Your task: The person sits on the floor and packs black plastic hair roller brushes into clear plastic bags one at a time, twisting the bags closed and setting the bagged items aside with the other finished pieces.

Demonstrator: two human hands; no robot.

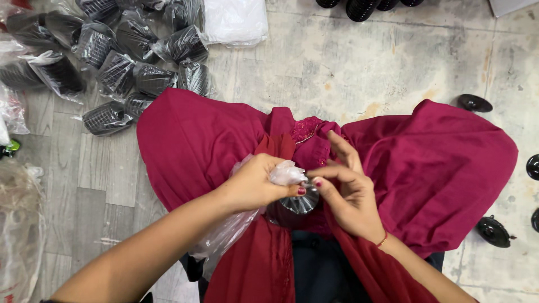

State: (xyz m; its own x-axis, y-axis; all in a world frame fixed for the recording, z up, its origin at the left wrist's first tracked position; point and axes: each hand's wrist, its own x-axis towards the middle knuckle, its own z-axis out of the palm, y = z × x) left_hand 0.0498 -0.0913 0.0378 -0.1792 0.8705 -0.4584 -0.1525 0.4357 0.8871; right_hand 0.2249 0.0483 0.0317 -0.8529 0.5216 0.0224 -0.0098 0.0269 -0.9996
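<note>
Left hand (255, 182) bunches the clear bag (286, 173) shut around a black ribbed part (300, 205) at 6 o'clock over the lap; right hand (345, 193) pinches the bag's neck. A loose grip could let the thin plastic tear or the part drop out.

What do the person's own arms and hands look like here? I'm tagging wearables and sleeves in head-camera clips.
Both forearms are bare, with no sleeves in view. The left hand and right hand have dark red polished nails. A thin red and gold thread bracelet circles the right wrist. No rings, watch or gloves show.
</note>
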